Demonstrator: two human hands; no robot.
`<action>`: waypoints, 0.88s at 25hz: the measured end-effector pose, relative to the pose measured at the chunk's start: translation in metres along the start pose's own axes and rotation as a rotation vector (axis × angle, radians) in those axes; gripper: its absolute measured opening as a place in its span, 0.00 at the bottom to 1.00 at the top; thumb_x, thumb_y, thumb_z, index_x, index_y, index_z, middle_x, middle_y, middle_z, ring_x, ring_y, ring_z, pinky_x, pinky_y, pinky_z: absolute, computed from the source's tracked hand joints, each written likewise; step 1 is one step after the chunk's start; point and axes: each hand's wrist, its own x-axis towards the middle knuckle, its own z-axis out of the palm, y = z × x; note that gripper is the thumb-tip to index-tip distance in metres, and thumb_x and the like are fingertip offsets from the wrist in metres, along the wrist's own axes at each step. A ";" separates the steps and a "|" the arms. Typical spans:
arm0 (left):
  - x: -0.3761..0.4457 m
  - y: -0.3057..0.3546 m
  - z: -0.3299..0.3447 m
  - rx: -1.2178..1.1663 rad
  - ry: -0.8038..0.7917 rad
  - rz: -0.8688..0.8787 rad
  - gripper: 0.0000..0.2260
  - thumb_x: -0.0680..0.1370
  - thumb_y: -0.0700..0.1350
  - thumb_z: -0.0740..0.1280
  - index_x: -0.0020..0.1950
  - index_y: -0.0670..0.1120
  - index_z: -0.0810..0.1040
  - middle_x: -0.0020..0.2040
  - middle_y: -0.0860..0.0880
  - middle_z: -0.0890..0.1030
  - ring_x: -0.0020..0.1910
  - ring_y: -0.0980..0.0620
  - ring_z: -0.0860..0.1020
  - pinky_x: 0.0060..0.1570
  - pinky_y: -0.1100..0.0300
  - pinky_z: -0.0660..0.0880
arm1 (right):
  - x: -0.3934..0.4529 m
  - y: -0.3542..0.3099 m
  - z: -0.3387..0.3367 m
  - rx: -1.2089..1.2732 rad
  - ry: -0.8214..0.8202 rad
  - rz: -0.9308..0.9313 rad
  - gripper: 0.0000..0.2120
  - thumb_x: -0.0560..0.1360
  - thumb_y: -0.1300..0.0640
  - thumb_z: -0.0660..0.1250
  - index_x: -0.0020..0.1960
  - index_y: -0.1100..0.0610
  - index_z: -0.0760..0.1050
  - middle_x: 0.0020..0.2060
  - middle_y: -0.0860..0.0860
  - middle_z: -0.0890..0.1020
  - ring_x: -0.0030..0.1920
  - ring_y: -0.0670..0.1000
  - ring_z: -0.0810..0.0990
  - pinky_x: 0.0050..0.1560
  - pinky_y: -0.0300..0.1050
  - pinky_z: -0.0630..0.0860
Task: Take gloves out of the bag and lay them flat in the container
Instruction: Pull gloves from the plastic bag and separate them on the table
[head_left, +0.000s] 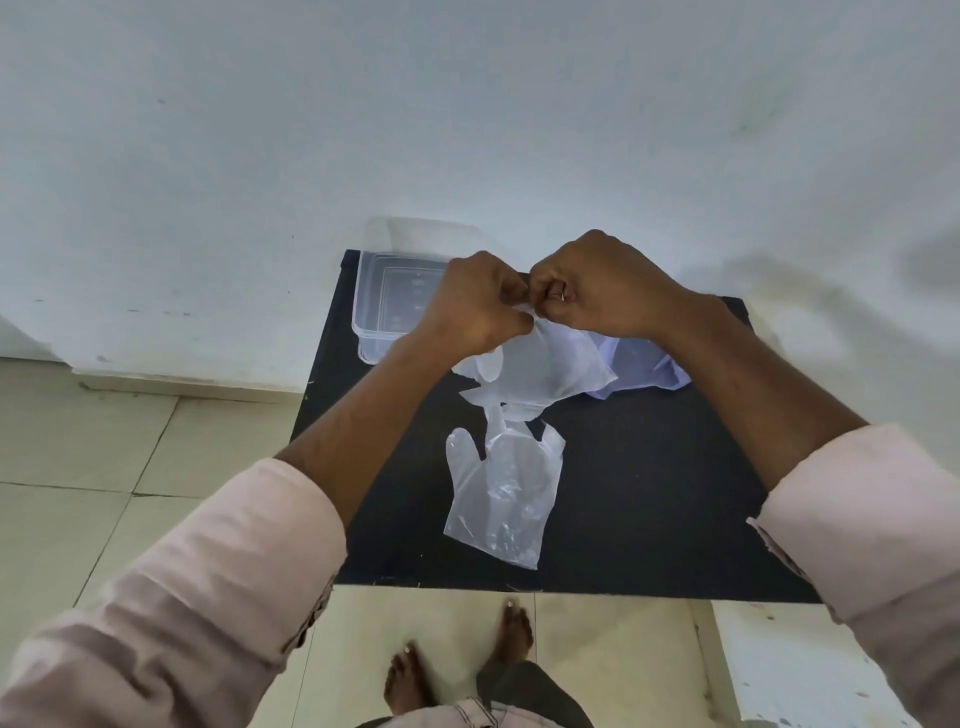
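My left hand (480, 301) and my right hand (597, 286) meet above the black table (649, 493), both pinching the top edge of a thin clear plastic glove (540, 374) that hangs down from my fingers. A second clear glove (501, 493) lies flat on the table nearer to me, fingers pointing away. The clear plastic container (371, 317) stands at the table's far left corner, partly hidden by my left hand. The whitish bag (644, 369) lies crumpled behind my right forearm.
A clear lid (415, 236) leans against the white wall behind the container. The table's near edge is just above my bare feet (462, 660) on the tiled floor. A white ledge (795, 670) sits at the lower right.
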 end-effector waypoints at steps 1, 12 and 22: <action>-0.001 0.001 0.001 -0.033 0.018 0.001 0.06 0.68 0.39 0.72 0.40 0.36 0.83 0.40 0.37 0.83 0.33 0.40 0.79 0.32 0.50 0.81 | -0.001 0.000 -0.001 0.001 -0.009 -0.005 0.06 0.71 0.61 0.68 0.46 0.56 0.83 0.38 0.52 0.85 0.39 0.55 0.80 0.42 0.50 0.77; -0.003 0.002 -0.031 -0.538 0.039 -0.212 0.05 0.70 0.40 0.75 0.44 0.41 0.86 0.46 0.37 0.84 0.46 0.45 0.82 0.36 0.54 0.83 | -0.063 0.044 0.050 0.792 0.275 0.643 0.28 0.64 0.47 0.79 0.61 0.52 0.76 0.54 0.48 0.81 0.52 0.48 0.80 0.43 0.41 0.77; -0.010 -0.018 -0.046 -0.536 0.021 -0.218 0.04 0.72 0.39 0.73 0.46 0.43 0.85 0.43 0.44 0.85 0.43 0.50 0.82 0.32 0.57 0.80 | -0.043 0.028 0.033 1.240 0.522 0.560 0.02 0.72 0.61 0.72 0.42 0.55 0.83 0.38 0.49 0.86 0.41 0.47 0.84 0.34 0.39 0.76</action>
